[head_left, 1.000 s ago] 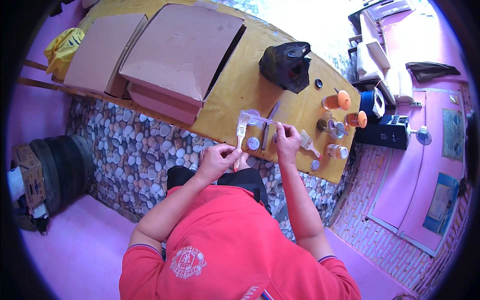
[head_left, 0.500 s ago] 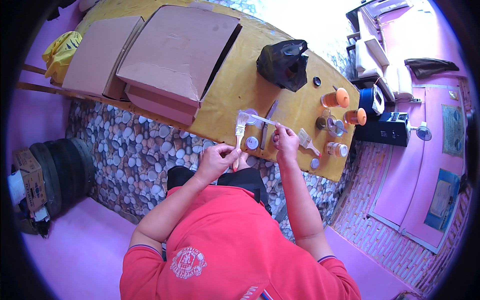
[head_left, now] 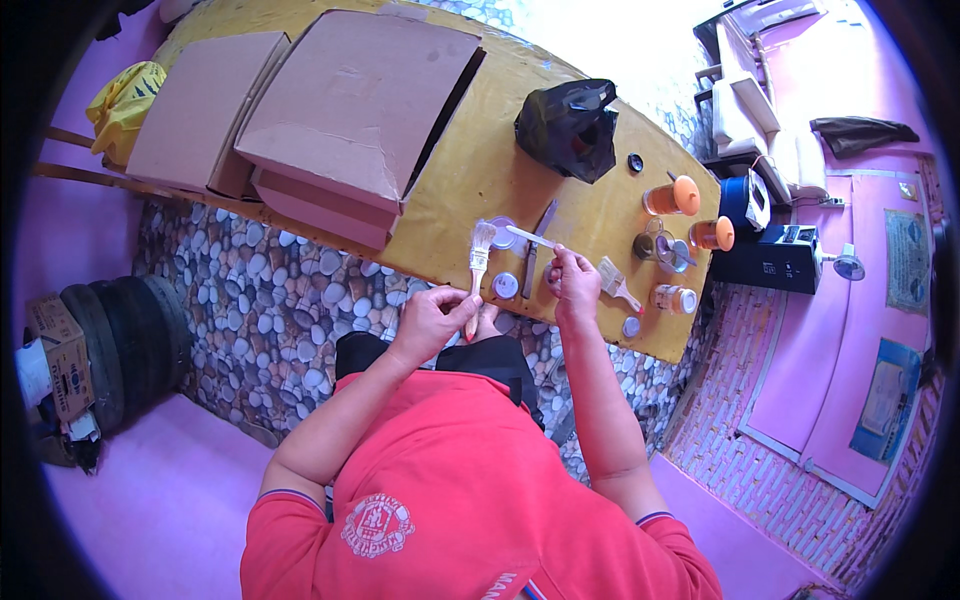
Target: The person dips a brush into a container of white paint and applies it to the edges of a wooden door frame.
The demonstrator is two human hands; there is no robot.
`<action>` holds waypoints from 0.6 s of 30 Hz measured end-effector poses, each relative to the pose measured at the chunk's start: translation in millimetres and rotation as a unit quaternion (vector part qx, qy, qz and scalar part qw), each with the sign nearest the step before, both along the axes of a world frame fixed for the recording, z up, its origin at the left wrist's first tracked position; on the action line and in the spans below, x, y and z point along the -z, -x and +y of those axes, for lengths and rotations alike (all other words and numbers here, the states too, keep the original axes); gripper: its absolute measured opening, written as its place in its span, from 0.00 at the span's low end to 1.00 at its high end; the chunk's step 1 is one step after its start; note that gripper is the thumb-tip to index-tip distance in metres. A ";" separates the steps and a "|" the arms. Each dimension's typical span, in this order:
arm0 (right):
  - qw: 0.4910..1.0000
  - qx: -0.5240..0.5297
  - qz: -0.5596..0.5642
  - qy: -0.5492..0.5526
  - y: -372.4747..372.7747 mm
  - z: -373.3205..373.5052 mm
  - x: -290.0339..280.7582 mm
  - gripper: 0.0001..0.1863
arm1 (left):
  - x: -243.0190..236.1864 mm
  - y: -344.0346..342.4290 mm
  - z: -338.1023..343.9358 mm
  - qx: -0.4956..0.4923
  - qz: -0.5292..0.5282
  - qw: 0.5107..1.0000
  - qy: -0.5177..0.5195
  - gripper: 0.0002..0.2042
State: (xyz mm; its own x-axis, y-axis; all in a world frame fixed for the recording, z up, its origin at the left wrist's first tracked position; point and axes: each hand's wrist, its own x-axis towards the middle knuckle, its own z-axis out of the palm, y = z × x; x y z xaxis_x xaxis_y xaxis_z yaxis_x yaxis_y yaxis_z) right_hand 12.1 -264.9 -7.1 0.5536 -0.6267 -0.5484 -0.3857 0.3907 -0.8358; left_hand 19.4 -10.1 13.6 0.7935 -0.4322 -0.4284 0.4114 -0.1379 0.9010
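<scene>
My left hand (head_left: 432, 322) pinches the wooden handle of a paintbrush (head_left: 479, 258), its pale bristles pointing up past the near table edge. In my right hand (head_left: 575, 288) is a thin white flat stick (head_left: 531, 237), held by one end between the fingertips. The stick's free end points toward the bristles, with a small gap between them. Behind it lies a round pale dish or lid (head_left: 502, 232). A small round lidded container (head_left: 506, 286) sits by the brush. A long dark knife-like tool (head_left: 543, 225) lies partly under the stick, and a second, wider paintbrush (head_left: 619, 284) rests right of my right hand.
On the yellow table (head_left: 440, 200) stand large cardboard boxes (head_left: 350, 110) at left and a black plastic bag (head_left: 567, 130) behind. To the right are orange-lidded jars (head_left: 672, 197), a glass cup (head_left: 676, 256) and a white-lidded jar (head_left: 674, 299). Tyres (head_left: 130, 340) stack at far left.
The white stick's free end has shifted slightly up and away from the bristles. Both hands keep their grips and have hardly moved.
</scene>
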 end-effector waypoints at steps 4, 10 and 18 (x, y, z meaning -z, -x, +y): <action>1.000 -0.011 0.005 -0.013 2.7 -3.5 1.3 0.10 | 2.5 0.0 0.1 0.003 -0.018 1.000 -0.006 0.14; 1.000 -0.002 0.003 -0.027 4.9 -5.8 1.7 0.09 | -3.1 -2.8 0.3 0.005 -0.021 1.000 -0.006 0.14; 0.999 0.007 0.000 -0.046 2.1 -2.7 -1.8 0.09 | 3.1 -1.3 -0.8 0.005 -0.006 1.000 0.009 0.14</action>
State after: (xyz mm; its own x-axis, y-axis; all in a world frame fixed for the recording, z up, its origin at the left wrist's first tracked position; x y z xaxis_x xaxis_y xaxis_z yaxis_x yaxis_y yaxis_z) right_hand 10.0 -267.5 -5.3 0.5450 -0.5814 -0.6041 -0.3803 0.4707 -0.7961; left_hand 20.8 -10.8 10.5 0.7936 -0.4485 -0.4112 0.3997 -0.1251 0.9081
